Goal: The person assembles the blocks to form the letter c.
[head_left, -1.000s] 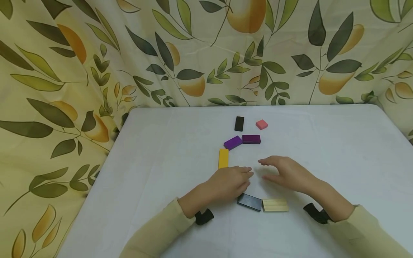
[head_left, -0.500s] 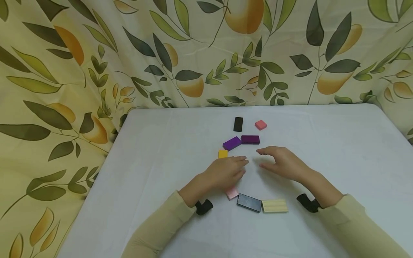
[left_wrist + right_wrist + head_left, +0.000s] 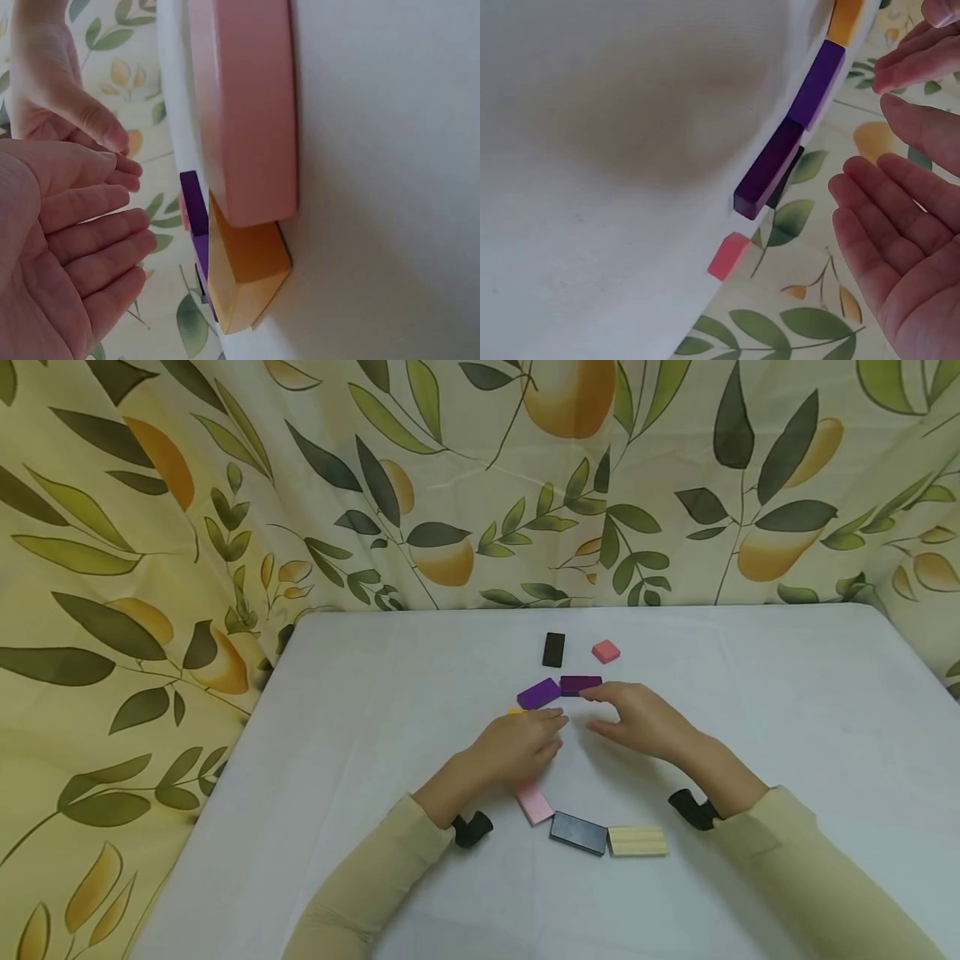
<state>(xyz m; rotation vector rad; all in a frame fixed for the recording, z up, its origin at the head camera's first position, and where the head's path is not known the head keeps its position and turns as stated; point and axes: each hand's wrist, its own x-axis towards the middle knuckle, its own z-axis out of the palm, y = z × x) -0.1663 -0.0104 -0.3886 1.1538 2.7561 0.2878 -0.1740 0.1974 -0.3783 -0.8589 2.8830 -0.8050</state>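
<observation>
My left hand (image 3: 517,745) hovers, fingers straight and holding nothing, above the yellow block (image 3: 244,274), covering most of it in the head view. My right hand (image 3: 637,718) has loosely extended fingers with thumb apart, and its fingertips overlap the dark purple block (image 3: 580,682) in the head view. A brighter purple block (image 3: 538,694) meets that one end to end. Below the left hand, a pink block (image 3: 535,805) lies slantwise, partly hidden. From it the curved row runs on through a dark grey block (image 3: 578,833) to a pale cream block (image 3: 637,841).
A black block (image 3: 553,650) and a small coral-pink block (image 3: 606,652) lie beyond the row, toward the back edge of the white-covered table (image 3: 390,693). Behind the table hangs a fruit-and-leaf patterned cloth (image 3: 480,485).
Both hands have moved away from the body, toward the back of the table. The left hand has uncovered the pink block and now covers most of the yellow one. The blocks keep their places.
</observation>
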